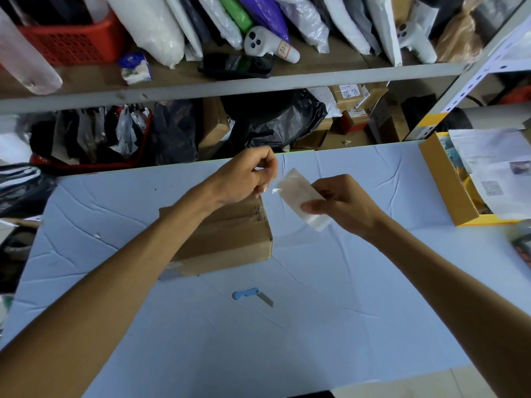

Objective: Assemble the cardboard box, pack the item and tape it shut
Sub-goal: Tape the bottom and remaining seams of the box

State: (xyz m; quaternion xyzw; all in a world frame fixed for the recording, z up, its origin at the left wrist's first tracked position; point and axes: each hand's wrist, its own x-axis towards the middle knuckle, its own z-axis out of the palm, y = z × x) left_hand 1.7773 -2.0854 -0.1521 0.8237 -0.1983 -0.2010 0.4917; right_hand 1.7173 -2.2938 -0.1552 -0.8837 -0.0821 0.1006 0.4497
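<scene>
- Looks like the taping stage: got the box (230, 237) closed on the table (344, 282), flaps down, with some clear tape (257, 211) already shining on the top seam.
- Holding a pale see-through roll (301, 196) in the right hand (342, 206), fingers curled round it. Most likely more tape, but could be a plastic pouch, can't say for sure.
- Pinching something thin and clear with the left hand (244, 175), just beside the roll. Probably the strip's free end.
- Keeping both up over the box's far right corner, not touching it.
- Next, at a guess: pull out enough strip, lay it flat along a seam, press it down, then cut.
- Worth minding the knife (253, 295) lying nearby with its blade out when reaching for it.
</scene>
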